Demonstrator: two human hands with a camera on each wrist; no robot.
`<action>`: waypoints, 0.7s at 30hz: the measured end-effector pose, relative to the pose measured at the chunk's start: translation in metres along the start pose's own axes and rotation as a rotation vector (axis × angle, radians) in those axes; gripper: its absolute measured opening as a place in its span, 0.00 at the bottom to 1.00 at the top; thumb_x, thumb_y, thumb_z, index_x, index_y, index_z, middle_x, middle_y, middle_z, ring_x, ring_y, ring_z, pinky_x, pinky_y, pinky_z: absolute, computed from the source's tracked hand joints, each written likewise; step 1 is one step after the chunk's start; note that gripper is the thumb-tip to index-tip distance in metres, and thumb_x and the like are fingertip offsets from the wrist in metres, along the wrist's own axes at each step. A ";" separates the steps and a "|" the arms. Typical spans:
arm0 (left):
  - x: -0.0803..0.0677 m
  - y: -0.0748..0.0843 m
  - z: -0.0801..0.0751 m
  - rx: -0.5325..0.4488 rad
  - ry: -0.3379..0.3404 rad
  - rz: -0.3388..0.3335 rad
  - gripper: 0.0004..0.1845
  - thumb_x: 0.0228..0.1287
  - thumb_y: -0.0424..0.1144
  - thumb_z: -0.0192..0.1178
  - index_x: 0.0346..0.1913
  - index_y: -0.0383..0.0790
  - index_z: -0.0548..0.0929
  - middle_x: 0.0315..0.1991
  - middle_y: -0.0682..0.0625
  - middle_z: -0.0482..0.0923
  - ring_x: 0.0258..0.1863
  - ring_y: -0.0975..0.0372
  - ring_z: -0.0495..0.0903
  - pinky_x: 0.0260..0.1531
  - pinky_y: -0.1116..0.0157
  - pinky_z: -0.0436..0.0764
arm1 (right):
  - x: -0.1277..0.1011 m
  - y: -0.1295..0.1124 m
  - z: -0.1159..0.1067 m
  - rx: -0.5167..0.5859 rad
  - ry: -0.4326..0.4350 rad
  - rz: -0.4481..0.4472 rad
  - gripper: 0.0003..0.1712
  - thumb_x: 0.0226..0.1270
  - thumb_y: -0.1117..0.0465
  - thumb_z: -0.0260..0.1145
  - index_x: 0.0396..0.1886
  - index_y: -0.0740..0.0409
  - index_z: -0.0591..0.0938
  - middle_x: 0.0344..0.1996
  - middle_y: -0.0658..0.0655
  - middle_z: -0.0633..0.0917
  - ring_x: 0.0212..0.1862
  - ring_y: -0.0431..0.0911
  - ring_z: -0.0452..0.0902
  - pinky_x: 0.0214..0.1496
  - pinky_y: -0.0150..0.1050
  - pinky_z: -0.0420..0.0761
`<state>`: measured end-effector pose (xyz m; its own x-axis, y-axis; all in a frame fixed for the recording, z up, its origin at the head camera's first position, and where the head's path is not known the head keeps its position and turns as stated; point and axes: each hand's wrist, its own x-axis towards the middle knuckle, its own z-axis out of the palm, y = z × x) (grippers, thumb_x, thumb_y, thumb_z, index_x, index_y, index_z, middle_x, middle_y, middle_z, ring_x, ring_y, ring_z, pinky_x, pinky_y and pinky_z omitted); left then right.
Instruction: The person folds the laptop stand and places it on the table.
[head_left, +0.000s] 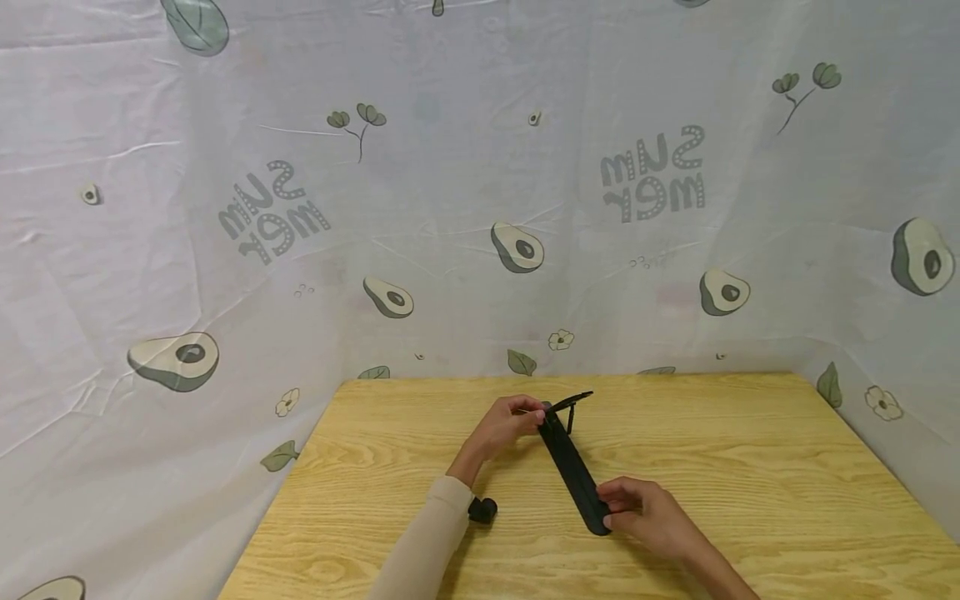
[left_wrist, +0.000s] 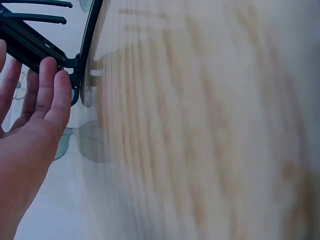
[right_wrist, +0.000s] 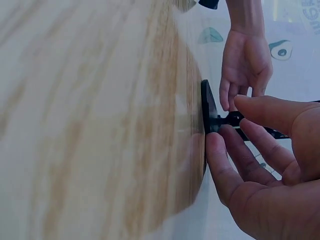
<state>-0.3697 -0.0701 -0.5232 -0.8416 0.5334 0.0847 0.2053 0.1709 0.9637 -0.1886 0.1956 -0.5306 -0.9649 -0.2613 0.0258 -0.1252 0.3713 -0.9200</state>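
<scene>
Nearest the head camera, a beige long sleeve [head_left: 427, 542] is seen rising from the lower edge, and just beside its cuff a small black wrist-worn device [head_left: 483, 509] is visible above the pale wooden table with a marked grain [head_left: 750, 467]. From that sleeve the left hand [head_left: 504, 425] is extended forward, and its fingertips are laid against the far, raised end of a long, flat black plastic folding stand [head_left: 573, 471]; in the left wrist view the fingers [left_wrist: 50, 85] are shown nearly straight and close together, touching the dark bars near a hinge rather than wrapped round them. The stand is set diagonally near the middle of the table, its far end by the left hand carrying a thin hinged flap [head_left: 573, 402] lifted off the main strip, its near end lowered toward the right. Farther right, the near end of the stand is held by the right hand [head_left: 645, 512]; in the right wrist view a round black foot [right_wrist: 207, 107] is seen pressed flat on the wood, and the thumb and curled fingers [right_wrist: 240, 150] are closed round the short stem behind it. Behind the table a white cloth printed with avocados and leaves [head_left: 525, 250] is hung as a backdrop.
</scene>
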 end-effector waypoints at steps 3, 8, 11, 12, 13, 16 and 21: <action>0.001 0.000 -0.002 -0.010 -0.005 -0.003 0.14 0.81 0.36 0.61 0.59 0.30 0.86 0.58 0.36 0.85 0.58 0.47 0.87 0.65 0.49 0.86 | 0.000 -0.001 0.002 0.017 -0.017 0.006 0.22 0.68 0.68 0.75 0.61 0.68 0.85 0.57 0.69 0.87 0.54 0.56 0.86 0.49 0.30 0.86; 0.002 -0.001 -0.006 -0.017 -0.014 -0.014 0.14 0.81 0.35 0.61 0.59 0.30 0.86 0.56 0.38 0.85 0.56 0.50 0.87 0.63 0.49 0.87 | 0.000 -0.006 0.009 0.006 -0.026 -0.002 0.22 0.67 0.69 0.75 0.60 0.68 0.85 0.56 0.68 0.88 0.54 0.55 0.86 0.49 0.30 0.85; 0.002 -0.001 -0.007 -0.027 -0.019 -0.027 0.14 0.81 0.35 0.61 0.60 0.30 0.85 0.56 0.38 0.85 0.58 0.46 0.86 0.64 0.48 0.86 | 0.001 -0.007 0.012 -0.014 -0.029 -0.019 0.22 0.66 0.69 0.75 0.59 0.68 0.85 0.56 0.67 0.88 0.54 0.55 0.86 0.50 0.29 0.85; 0.003 -0.001 -0.008 -0.032 -0.021 -0.032 0.14 0.81 0.35 0.61 0.60 0.30 0.85 0.56 0.38 0.85 0.59 0.45 0.86 0.65 0.47 0.86 | 0.001 -0.007 0.013 -0.020 -0.031 -0.021 0.21 0.66 0.68 0.75 0.59 0.68 0.85 0.56 0.67 0.88 0.54 0.55 0.86 0.50 0.29 0.85; 0.003 -0.002 -0.008 -0.033 -0.023 -0.034 0.14 0.81 0.35 0.61 0.61 0.30 0.85 0.56 0.38 0.85 0.59 0.44 0.85 0.65 0.47 0.86 | 0.002 -0.007 0.013 -0.024 -0.030 -0.023 0.21 0.67 0.68 0.75 0.59 0.67 0.86 0.56 0.67 0.88 0.54 0.55 0.86 0.50 0.29 0.85; 0.005 -0.002 -0.009 -0.043 -0.032 -0.041 0.14 0.81 0.35 0.61 0.61 0.30 0.84 0.56 0.37 0.85 0.60 0.43 0.85 0.65 0.47 0.85 | 0.002 -0.008 0.014 -0.024 -0.033 -0.017 0.21 0.67 0.68 0.75 0.59 0.67 0.85 0.56 0.67 0.88 0.54 0.55 0.86 0.50 0.29 0.85; 0.007 0.001 -0.010 -0.039 -0.066 -0.039 0.15 0.82 0.35 0.59 0.63 0.29 0.83 0.59 0.35 0.83 0.61 0.44 0.85 0.67 0.47 0.84 | 0.002 -0.011 0.016 -0.018 -0.037 -0.002 0.22 0.67 0.68 0.75 0.60 0.68 0.85 0.57 0.66 0.88 0.55 0.55 0.86 0.50 0.29 0.84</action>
<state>-0.3803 -0.0744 -0.5195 -0.8133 0.5810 0.0313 0.1526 0.1611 0.9751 -0.1850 0.1770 -0.5265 -0.9556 -0.2945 0.0130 -0.1315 0.3863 -0.9129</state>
